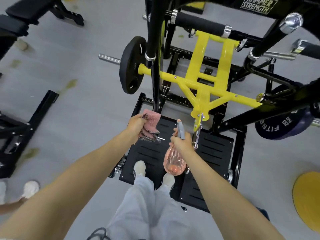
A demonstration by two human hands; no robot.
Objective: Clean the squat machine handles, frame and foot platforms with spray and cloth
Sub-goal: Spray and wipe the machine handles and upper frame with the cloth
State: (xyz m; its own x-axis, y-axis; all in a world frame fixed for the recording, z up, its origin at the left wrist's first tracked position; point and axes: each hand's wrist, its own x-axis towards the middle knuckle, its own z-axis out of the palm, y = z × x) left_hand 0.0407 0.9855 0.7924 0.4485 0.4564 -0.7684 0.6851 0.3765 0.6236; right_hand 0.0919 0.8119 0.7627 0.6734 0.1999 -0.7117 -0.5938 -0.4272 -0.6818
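left hand [136, 123] arm outstretched, gripping pink cloth [150, 120] against black upright post [155, 70] | right hand [181, 142] arm outstretched, clasping pink spray bottle [174, 161], nozzle forward | both over foot platform [214, 149], shoes [140, 168] on it | hands apart

Both arms were stretched forward and down; the left hand [136, 124] was curled round a cloth [152, 118], the right hand [181, 143] round a spray bottle [174, 161] at its neck.
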